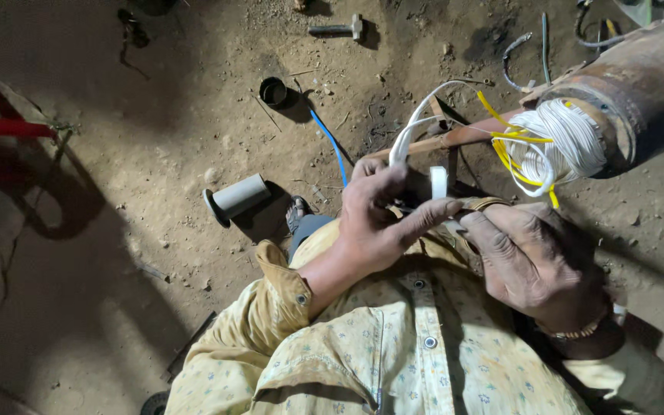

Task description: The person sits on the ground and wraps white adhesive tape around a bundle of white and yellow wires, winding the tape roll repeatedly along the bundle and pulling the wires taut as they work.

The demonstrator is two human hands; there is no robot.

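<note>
So, quick count of what's in view here:

- Two hands, both bare, meeting in front of the person's chest. The left hand [374, 219] has its fingers curled shut around a white wire [416, 123], with the index finger stretched out toward the other hand.
- The right hand [536, 265] is pinched closed on a small white strip of tape [439, 182] that stands upright just above the spot where the two hands touch. One beaded bracelet [574, 332] on that wrist.
- The white wire loops up from the left hand and runs over to one coil of white winding wire [570, 142], up and to the right of the right hand, stuffed in the end of one rusty motor cylinder [647, 84].
- A few yellow leads [512, 146] stick out of that coil, can't count them exactly.
- One blue wire [332, 146] lies on the dirt just above the left hand.
- One grey plastic spool [236, 198] lies on its side to the left of the left hand.
- One small black ring-shaped cap [273, 91] further up from that.
- One hammer [337, 28] lies well beyond both hands, at the top.
- Floor is plain dirt [155, 154].
</note>
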